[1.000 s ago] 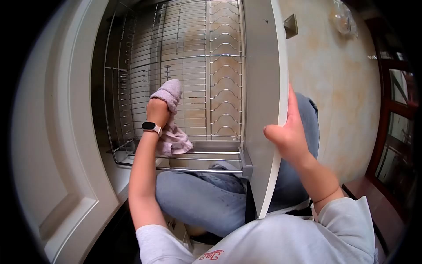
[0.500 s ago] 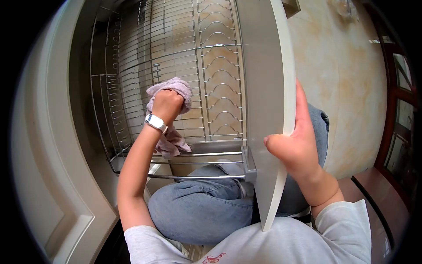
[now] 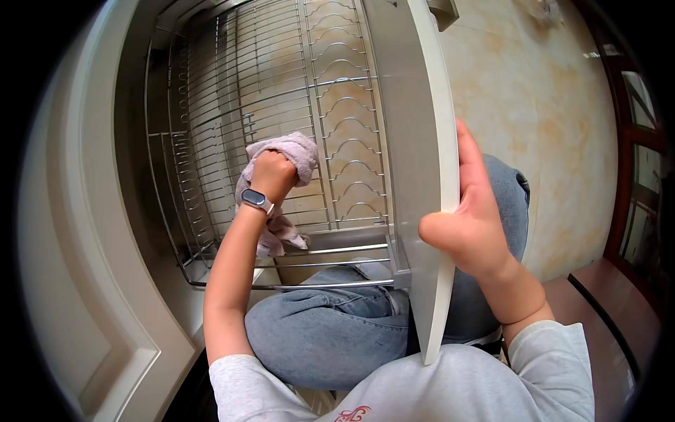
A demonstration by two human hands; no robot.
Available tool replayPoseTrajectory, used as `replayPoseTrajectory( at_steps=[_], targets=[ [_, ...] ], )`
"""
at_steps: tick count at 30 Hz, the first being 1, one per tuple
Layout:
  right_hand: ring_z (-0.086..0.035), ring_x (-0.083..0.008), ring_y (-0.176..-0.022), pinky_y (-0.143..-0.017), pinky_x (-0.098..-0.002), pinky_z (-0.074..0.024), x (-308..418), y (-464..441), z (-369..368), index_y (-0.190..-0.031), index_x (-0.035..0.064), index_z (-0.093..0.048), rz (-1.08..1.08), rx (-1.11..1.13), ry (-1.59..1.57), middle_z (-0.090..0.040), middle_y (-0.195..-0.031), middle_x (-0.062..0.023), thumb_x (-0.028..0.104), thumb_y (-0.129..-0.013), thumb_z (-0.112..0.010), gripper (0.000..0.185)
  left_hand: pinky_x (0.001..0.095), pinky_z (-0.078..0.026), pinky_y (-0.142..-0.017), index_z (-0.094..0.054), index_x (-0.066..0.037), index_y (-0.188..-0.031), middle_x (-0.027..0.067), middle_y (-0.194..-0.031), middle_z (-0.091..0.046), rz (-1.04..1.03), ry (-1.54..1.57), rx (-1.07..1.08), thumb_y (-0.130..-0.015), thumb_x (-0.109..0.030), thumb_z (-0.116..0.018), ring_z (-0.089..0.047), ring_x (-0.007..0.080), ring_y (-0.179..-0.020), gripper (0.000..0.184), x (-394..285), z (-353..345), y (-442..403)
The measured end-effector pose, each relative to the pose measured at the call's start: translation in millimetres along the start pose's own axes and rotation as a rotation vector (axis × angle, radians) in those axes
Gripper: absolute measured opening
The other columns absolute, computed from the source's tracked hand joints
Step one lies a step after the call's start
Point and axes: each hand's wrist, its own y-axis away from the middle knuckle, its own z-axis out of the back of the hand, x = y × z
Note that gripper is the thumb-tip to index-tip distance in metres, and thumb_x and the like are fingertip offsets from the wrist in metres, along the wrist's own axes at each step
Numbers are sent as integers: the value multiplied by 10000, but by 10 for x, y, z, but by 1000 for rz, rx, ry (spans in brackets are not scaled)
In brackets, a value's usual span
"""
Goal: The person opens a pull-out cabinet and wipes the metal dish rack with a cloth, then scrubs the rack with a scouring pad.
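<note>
My left hand (image 3: 275, 176), with a white-strapped fitness band (image 3: 254, 200) on its wrist, is closed on a crumpled pale pink cloth (image 3: 299, 149). The cloth lies over the wire bars of a metal pull-out dish rack (image 3: 274, 88), and a loose end hangs near the rack's front rail. My right hand (image 3: 472, 218) grips the edge of the drawer front panel (image 3: 444, 169). Its thumb is on the inner face, while the fingers run along the outer face and are partly hidden.
A row of wavy plate dividers (image 3: 349, 148) runs beside the panel. At left stands a white cabinet door (image 3: 70, 246). My denim-covered knees (image 3: 323, 330) are close below the rack. Beyond the panel is a marbled tile floor (image 3: 555, 141), with dark wooden framing (image 3: 636, 176) at far right.
My left hand and the cloth have shifted slightly right and toward me, and the wrist has turned so the band's dark screen shows. My right hand keeps its grip; the view has shifted slightly.
</note>
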Motion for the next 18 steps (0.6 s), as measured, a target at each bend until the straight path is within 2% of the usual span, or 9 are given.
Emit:
replayPoseTrajectory(
  at_steps=[5, 6, 7, 9, 10, 12, 13, 15, 18],
  targets=[
    [-323, -202, -1203, -960, -271, -284, -46, -14, 49, -1371, -5, -70, 62, -9, 96, -310, -1305, -125, -12, -581, -539, 919, 373, -438, -574, -567, -95, -555, 101, -613, -573, -19, 115, -62, -486, -82, -644, -563, 283, -615, 103, 84, 43, 75],
    [-309, -212, -1215, -966, -275, -276, -43, -10, 39, -1371, -6, -70, 55, -11, 49, -305, -1310, -134, -11, -585, -539, 915, 377, -439, -592, -583, -95, -579, 102, -639, -584, 33, 71, -9, -481, -85, -647, -569, 284, -640, 118, 157, 14, 169],
    [-309, -212, -1215, -966, -275, -276, -47, -13, 45, -1371, -6, -70, 57, -15, 48, -305, -1310, -134, -11, -585, -539, 915, 379, -444, -579, -597, -96, -607, 105, -645, -586, 34, -41, 20, -501, -89, -652, -570, 288, -644, 120, 335, -69, 341],
    [-300, -209, -1220, -968, -275, -271, -79, -18, 53, -1370, -10, -64, 89, -5, 93, -306, -1309, -134, -14, -590, -533, 910, 388, -480, -675, -644, -104, -802, 102, -821, -633, 154, 47, -83, -563, -83, -649, -597, 305, -784, 241, 475, 134, 558],
    [-295, -211, -1227, -980, -276, -257, -86, -2, 23, -1366, -20, -49, 97, -13, 97, -293, -1318, -138, -21, -595, -522, 905, 388, -480, -675, -644, -104, -802, 102, -821, -633, 147, 45, -80, -563, -83, -649, -597, 305, -784, 241, 519, 134, 540],
    [-281, -214, -1237, -990, -279, -243, -66, -7, 41, -1365, -23, -40, 90, -6, 63, -280, -1326, -140, -23, -595, -518, 906, 395, -481, -682, -649, -105, -825, 110, -844, -635, 262, -70, 73, -594, -82, -641, -601, 308, -785, 233, 508, 180, 623],
    [-268, -218, -1247, -1000, -282, -228, -43, 1, 45, -1363, -26, -31, 96, 13, 46, -268, -1334, -141, -24, -596, -515, 907, 388, -483, -667, -650, -109, -829, 116, -830, -634, 289, -124, 208, -588, -77, -641, -603, 308, -751, 244, 553, 175, 606],
    [-262, -216, -1250, -1000, -284, -227, -45, -6, 16, -1368, -13, -26, 79, -2, 55, -256, -1341, -140, -26, -596, -508, 910, 381, -476, -616, -642, -103, -771, 125, -749, -620, 148, -47, 30, -568, -84, -648, -593, 307, -682, 204, 460, 187, 476],
    [-410, -124, -1077, -920, -243, -314, -104, 20, -33, -1372, 28, -112, 89, -81, 81, -409, -1165, -38, -12, -557, -447, 881, 381, -461, -574, -623, -88, -684, 129, -657, -591, 179, -65, 90, -549, -96, -655, -576, 304, -628, 139, 299, 128, 394]
  ],
)
